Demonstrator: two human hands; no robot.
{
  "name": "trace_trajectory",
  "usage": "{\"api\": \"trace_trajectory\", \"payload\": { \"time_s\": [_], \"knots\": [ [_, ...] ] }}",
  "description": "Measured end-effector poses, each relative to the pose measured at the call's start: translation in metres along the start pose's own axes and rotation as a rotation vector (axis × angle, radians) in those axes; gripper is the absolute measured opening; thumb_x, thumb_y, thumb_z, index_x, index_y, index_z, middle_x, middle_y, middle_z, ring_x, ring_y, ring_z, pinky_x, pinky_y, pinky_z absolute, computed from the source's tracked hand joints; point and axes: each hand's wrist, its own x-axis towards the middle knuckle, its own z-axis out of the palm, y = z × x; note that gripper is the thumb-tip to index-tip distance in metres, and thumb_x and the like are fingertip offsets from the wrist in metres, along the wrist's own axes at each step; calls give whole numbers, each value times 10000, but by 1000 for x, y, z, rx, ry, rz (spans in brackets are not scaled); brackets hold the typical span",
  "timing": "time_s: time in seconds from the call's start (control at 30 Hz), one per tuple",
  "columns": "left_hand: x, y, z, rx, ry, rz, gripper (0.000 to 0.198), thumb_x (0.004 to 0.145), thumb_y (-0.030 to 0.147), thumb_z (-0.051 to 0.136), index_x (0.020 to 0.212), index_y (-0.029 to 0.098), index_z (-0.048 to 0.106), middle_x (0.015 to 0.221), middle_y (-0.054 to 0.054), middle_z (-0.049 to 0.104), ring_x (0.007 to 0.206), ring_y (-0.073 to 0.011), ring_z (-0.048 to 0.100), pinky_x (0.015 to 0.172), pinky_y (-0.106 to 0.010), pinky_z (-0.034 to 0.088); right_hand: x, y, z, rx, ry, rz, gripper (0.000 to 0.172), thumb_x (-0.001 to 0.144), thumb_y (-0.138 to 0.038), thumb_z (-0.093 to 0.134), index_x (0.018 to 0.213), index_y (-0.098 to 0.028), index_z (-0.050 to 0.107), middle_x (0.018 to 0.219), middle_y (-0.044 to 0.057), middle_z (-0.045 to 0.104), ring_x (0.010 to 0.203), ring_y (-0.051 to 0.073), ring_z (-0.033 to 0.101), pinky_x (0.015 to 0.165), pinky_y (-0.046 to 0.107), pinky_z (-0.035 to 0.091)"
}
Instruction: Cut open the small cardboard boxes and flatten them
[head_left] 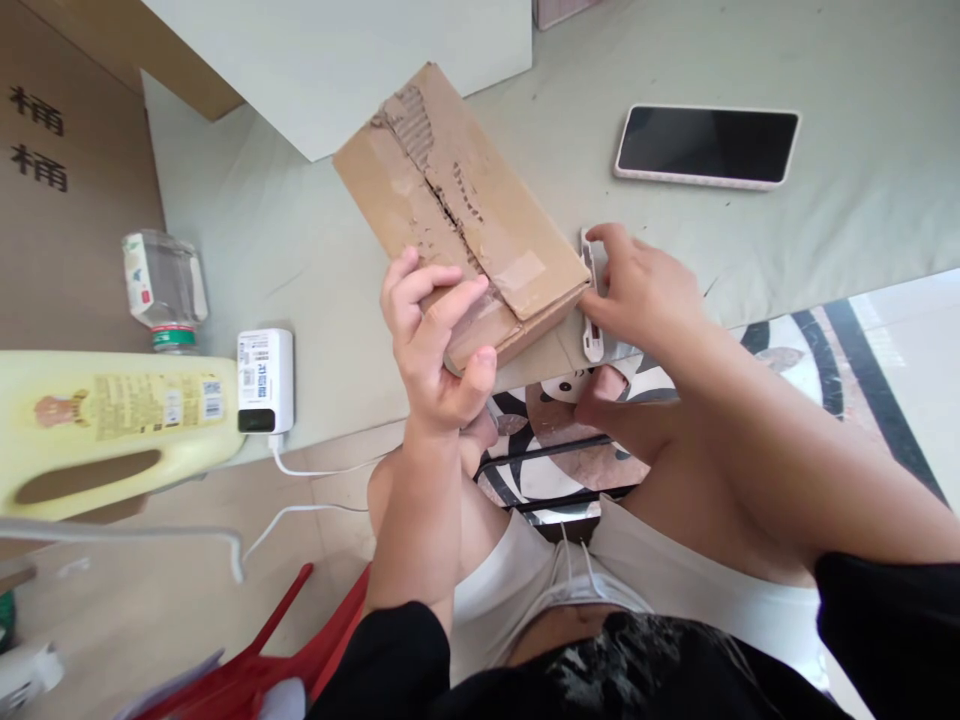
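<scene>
A torn, taped cardboard box (pixel 517 215) sits at an angle on the cloth-covered table. My left hand (pixel 435 340) holds its near-left corner, fingers curled over the top flaps and the thumb apart by the near side. Beside the box's right end is a slim white utility knife (pixel 593 342) with a slot along its body. My right hand (pixel 649 290) has its thumb and forefinger on the knife, the forefinger near its far end. Part of the knife is hidden behind the thumb, and its blade cannot be made out.
A phone (pixel 709 145) lies at the back right. Left are a clear plastic bottle (pixel 169 280), a white charger (pixel 266 380) with a cable, and a yellow jug (pixel 127 425). A white box (pixel 360 60) stands behind; a red chair (pixel 300 630) is below left.
</scene>
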Motion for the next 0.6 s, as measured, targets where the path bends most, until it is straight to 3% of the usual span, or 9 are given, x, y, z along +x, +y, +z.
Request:
{"api": "trace_trajectory", "payload": {
  "time_s": [0.17,0.27,0.37,0.4,0.47,0.6],
  "knots": [
    [2,5,1,-27,16,-73,409,931,576,471,1193,291,603,1100,-62,597,1205,-255,539,1194,-539,360,2,11,11,-13,5,-2,651,750,-291,645,1387,-214,538,612,23,584,613,228,526,662,426,504],
    [2,6,2,-5,27,-73,426,930,595,452,1193,285,581,1097,-62,602,1179,-242,550,1203,-543,373,3,9,7,113,28,2,546,772,-317,665,1298,-197,577,648,29,605,644,237,559,691,445,520],
    [1,4,3,39,29,-81,498,912,679,426,1162,275,574,1082,-64,620,1137,-237,577,1207,-544,378,3,2,-4,245,-6,62,198,843,-362,646,963,-205,639,700,48,601,676,228,589,694,438,529],
    [0,3,4,51,31,-93,526,902,710,417,1148,272,574,1076,-63,627,1123,-237,589,1208,-552,376,3,-1,-7,304,7,63,169,872,-386,628,867,-217,613,696,42,591,658,210,582,671,417,527],
    [0,2,4,64,32,-106,558,891,739,408,1134,265,574,1063,-61,633,1100,-237,609,1207,-569,375,1,-7,-14,434,70,37,247,921,-449,585,804,-235,552,703,23,593,606,168,559,610,366,513],
    [-5,4,6,112,41,-142,648,839,809,418,1184,271,528,1201,-86,580,1227,-265,580,1235,-588,335,-4,-16,-20,660,121,-28,303,964,-568,503,937,-267,489,758,1,649,572,138,569,572,324,498]
  ]
}}
